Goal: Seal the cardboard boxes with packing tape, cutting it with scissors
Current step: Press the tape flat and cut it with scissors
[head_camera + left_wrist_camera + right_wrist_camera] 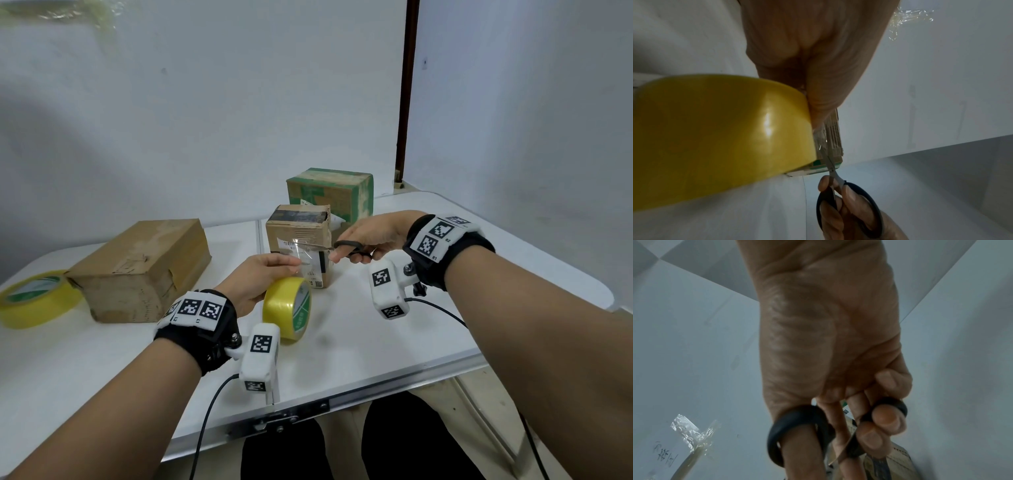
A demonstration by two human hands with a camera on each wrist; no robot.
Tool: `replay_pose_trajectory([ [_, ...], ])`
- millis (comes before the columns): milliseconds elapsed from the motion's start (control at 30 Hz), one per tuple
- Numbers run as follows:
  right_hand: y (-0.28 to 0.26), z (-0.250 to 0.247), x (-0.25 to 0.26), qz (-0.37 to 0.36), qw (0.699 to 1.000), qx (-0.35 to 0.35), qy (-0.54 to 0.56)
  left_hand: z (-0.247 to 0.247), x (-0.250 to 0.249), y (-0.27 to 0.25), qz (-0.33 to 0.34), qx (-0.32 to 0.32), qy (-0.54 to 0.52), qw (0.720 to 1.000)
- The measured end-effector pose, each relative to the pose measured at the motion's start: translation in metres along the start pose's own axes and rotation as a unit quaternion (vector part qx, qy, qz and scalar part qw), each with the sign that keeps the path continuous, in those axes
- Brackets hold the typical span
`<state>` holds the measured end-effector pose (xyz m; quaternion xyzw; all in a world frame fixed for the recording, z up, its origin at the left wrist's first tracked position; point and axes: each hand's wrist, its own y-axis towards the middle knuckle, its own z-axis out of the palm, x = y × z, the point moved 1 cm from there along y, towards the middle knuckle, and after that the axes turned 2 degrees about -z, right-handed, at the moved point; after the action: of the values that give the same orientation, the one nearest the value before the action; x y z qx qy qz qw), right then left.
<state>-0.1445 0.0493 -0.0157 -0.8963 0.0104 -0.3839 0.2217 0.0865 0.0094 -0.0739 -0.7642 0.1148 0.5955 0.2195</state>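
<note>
My left hand (287, 265) holds a yellow packing tape roll (287, 308) above the table, with a clear strip of tape (305, 249) pulled up from it. My right hand (358, 253) grips black-handled scissors (344, 244), thumb and fingers through the loops. The blades point left and meet the strip. Just behind stands a small cardboard box (296, 233) with a label on its front. In the left wrist view the roll (715, 138) fills the left side and the scissors (833, 173) reach up along the box (833, 139). The right wrist view shows the handle loops (797, 431) on my fingers.
A green-printed box (330, 192) stands behind the small one. A larger worn box (144, 270) lies at the left, with a second yellow tape roll (37, 298) beside it. The white folding table (394, 342) has its front edge close to my body. Walls stand close behind.
</note>
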Motion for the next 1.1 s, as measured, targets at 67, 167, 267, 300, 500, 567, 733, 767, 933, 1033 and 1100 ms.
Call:
replay_pose_trajectory([
  [67,0.002,-0.001,0.0,-0.003,1.0,-0.011,-0.006,0.0,0.0,0.0,-0.001,0.001,0.0,1.0],
  [167,0.0,-0.003,0.001,-0.009,1.0,-0.026,-0.015,0.0,-0.001,-0.001,-0.003,0.002,-0.001,1.0],
  [267,-0.002,-0.002,0.0,-0.019,1.0,-0.022,-0.01,0.001,-0.001,-0.001,-0.004,-0.001,-0.002,1.0],
  [300,-0.003,-0.002,-0.001,-0.023,0.999,-0.024,-0.009,0.002,-0.002,-0.002,-0.005,-0.001,-0.002,1.0],
  [500,-0.003,-0.002,0.0,-0.028,0.999,-0.026,-0.017,0.001,-0.002,-0.002,-0.01,-0.004,-0.004,1.0],
  [567,-0.004,-0.001,0.001,-0.027,0.999,-0.028,-0.018,0.001,-0.002,-0.001,-0.013,-0.002,0.0,1.0],
  [733,-0.005,0.002,0.001,-0.026,0.999,-0.031,-0.015,-0.002,-0.003,-0.002,-0.023,0.001,0.006,1.0],
  [767,-0.006,0.004,0.0,-0.025,0.999,-0.029,-0.012,-0.003,-0.004,-0.004,-0.023,0.002,0.012,1.0],
  [933,-0.003,0.011,0.002,0.024,0.998,0.015,-0.051,-0.011,-0.017,-0.011,-0.023,0.023,0.063,0.997],
  [1033,0.001,0.018,0.0,0.082,0.983,0.079,-0.142,-0.024,-0.025,-0.016,-0.027,0.024,0.162,0.986],
  [1100,0.004,0.025,-0.004,0.114,0.963,0.124,-0.212,-0.037,-0.028,-0.013,0.002,-0.007,0.271,0.963],
])
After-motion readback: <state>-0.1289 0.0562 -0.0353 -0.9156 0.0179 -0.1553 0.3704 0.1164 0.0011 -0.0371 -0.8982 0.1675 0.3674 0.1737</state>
